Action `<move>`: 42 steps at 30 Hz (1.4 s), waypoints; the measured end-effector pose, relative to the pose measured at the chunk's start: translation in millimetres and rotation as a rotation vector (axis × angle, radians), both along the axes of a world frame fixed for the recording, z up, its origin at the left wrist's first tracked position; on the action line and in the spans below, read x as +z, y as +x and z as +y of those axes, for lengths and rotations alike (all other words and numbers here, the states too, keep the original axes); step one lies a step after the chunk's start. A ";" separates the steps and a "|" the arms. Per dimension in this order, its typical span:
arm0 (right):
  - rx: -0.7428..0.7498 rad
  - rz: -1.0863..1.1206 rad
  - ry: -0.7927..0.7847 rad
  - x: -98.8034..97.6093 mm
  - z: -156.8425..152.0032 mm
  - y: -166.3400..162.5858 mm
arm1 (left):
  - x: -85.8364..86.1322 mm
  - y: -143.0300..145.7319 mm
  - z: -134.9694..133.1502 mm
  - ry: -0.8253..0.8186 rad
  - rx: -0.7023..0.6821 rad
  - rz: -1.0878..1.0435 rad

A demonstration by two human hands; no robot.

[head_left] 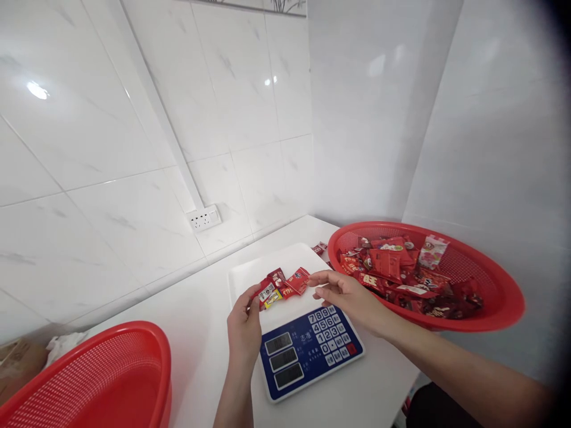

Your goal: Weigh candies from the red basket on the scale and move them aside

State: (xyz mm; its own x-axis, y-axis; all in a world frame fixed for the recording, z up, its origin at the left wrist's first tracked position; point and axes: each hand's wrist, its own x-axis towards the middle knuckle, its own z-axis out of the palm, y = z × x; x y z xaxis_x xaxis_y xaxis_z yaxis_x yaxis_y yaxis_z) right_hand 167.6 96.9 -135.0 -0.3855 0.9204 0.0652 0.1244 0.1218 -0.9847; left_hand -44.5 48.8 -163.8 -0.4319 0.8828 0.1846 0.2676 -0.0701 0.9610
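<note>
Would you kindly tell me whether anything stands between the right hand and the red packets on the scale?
Nothing visible does. The right hand is close beside the red packets on the white tray, though contact is unclear; the left hand is at their opposite side.

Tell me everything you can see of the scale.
The scale lies flat on the white table: blue front panel, three dark displays stacked on its left, readings illegible, and pale number keys on its right, one key red. The white, plastic-looking tray behind appears to bear several mostly red packets.
</note>
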 end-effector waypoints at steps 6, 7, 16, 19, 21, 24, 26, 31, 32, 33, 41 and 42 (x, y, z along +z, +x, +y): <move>-0.047 -0.235 0.143 -10.0 -2.2 18.2 | -6.5 -2.2 1.6 -0.097 -0.028 0.316; -0.058 -0.277 0.217 -13.1 -1.0 19.6 | -6.5 -1.4 1.3 -0.077 -0.015 0.373; 0.021 -0.708 0.779 -28.6 22.0 5.5 | 0.4 -1.8 -2.5 0.028 -0.013 0.376; 0.060 -0.840 0.760 -28.9 27.0 -4.8 | 4.0 -5.0 -5.6 -0.010 0.004 0.346; 0.070 -0.914 0.738 -28.1 31.0 -11.6 | 6.2 -6.1 -7.4 -0.026 -0.005 0.344; 0.084 -0.978 0.714 -26.3 39.5 -21.5 | 9.1 -5.8 -8.8 -0.042 -0.016 0.355; 0.105 -0.996 0.706 -25.5 46.1 -27.2 | 10.6 -5.2 -9.1 -0.052 -0.017 0.369; 0.094 -0.989 0.687 -26.8 55.7 -33.6 | 12.0 -5.7 -10.2 -0.035 -0.011 0.347; 0.086 -0.985 0.692 -27.3 56.0 -33.5 | 12.0 -6.0 -10.7 -0.032 -0.009 0.341; 0.081 -0.984 0.701 -27.9 55.9 -33.1 | 12.1 -6.2 -11.1 -0.032 -0.007 0.338; 0.161 -0.994 0.600 -34.6 59.1 -29.8 | 14.0 -4.3 -11.2 -0.031 -0.011 0.308; 0.169 -0.987 0.595 -33.4 58.0 -28.1 | 13.9 -4.4 -11.2 -0.023 -0.011 0.300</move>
State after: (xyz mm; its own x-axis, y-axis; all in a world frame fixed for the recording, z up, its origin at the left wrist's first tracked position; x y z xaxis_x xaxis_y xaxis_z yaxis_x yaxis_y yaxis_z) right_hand 139.5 154.9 -168.4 -0.6248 0.7775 0.0722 0.7431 0.6204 -0.2508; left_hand -48.9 37.7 -149.9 -0.3518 0.8926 0.2821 0.5388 -0.0534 0.8407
